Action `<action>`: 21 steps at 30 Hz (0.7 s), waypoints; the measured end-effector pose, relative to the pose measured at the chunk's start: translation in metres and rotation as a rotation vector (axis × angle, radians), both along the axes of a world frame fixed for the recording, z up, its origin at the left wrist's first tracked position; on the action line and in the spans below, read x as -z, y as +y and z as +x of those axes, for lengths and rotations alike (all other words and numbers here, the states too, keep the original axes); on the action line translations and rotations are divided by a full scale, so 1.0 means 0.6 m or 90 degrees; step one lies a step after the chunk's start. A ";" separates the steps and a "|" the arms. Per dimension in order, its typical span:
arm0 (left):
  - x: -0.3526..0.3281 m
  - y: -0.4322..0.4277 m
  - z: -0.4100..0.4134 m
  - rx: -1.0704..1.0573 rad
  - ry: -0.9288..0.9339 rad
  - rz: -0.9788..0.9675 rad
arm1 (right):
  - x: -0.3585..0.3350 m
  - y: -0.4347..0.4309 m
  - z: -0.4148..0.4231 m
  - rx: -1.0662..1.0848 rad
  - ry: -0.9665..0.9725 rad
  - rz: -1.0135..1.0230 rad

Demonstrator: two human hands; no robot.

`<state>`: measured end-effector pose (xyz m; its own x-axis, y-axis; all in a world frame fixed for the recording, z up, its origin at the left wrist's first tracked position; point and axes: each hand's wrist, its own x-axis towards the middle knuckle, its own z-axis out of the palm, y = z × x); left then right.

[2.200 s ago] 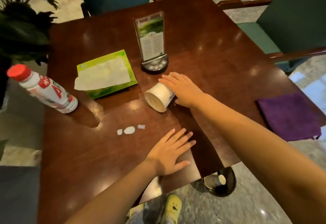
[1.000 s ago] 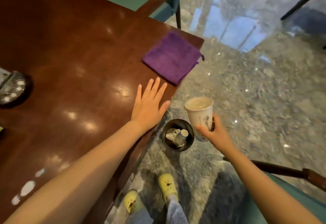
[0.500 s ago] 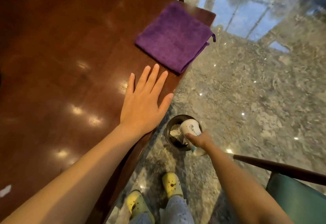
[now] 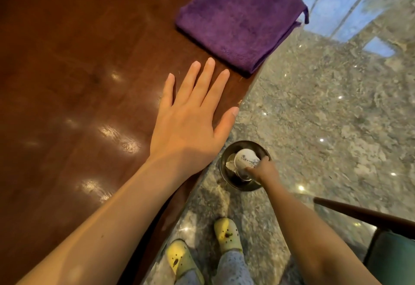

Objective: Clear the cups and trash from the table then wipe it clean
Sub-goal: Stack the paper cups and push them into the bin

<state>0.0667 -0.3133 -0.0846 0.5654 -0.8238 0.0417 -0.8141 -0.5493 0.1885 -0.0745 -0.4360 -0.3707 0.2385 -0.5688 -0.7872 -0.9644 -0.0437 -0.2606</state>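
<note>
Two hands and one cup are in view, listed left to right.

1. Table (image 4: 67, 60): dark glossy wood that fills the left half of the view.
2. Left hand (image 4: 186, 123): lies flat on the table near its edge, fingers straight and spread, holding nothing. It appears to serve as a brace.
3. Cloth (image 4: 238, 15): purple and folded, it sits at the table corner just beyond the left fingertips. It is untouched.
4. Bin (image 4: 243, 142): small, round and dark, it stands on the stone floor (image 4: 336, 105) beside the table edge. Some pale trash is already inside.
5. Cup (image 4: 246, 160): white paper with a small dark drawing on its side. It is tilted within the mouth of the bin, and which end leads is hard to tell.
6. Right hand (image 4: 262, 171): reaches down with fingers curled round the cup, pinching it at the near end.
7. Chair arm (image 4: 359, 214): brown wood, at the lower right.

Step in hand, as judged: dropping the cup into the bin. To do it well, the cup should go below the rim before the fingers let go, so that it neither bounces out nor tips the light bin. The wrist should then lift clear of the rim. The wiping appears not yet begun.
</note>
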 end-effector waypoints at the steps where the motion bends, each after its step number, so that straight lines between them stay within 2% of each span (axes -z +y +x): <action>1: 0.000 0.000 -0.001 0.000 0.001 0.000 | 0.005 0.003 0.001 0.001 -0.010 -0.011; 7: 0.000 0.000 -0.002 -0.002 -0.008 0.008 | 0.003 0.007 -0.005 -0.071 -0.028 -0.003; 11: -0.003 -0.001 -0.002 -0.004 -0.006 0.011 | -0.028 -0.001 -0.018 -0.127 0.009 -0.013; 16: -0.005 0.000 -0.004 0.004 -0.023 0.006 | -0.130 -0.009 -0.020 -0.273 0.021 -0.018; 21: -0.022 -0.004 0.002 0.014 0.021 0.082 | -0.264 -0.009 -0.014 -0.339 -0.011 0.056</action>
<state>0.0680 -0.3155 -0.0713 0.5463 -0.8334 -0.0839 -0.8210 -0.5526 0.1436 -0.0828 -0.4415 -0.2122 0.4894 -0.2978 -0.8197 -0.8104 -0.5024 -0.3014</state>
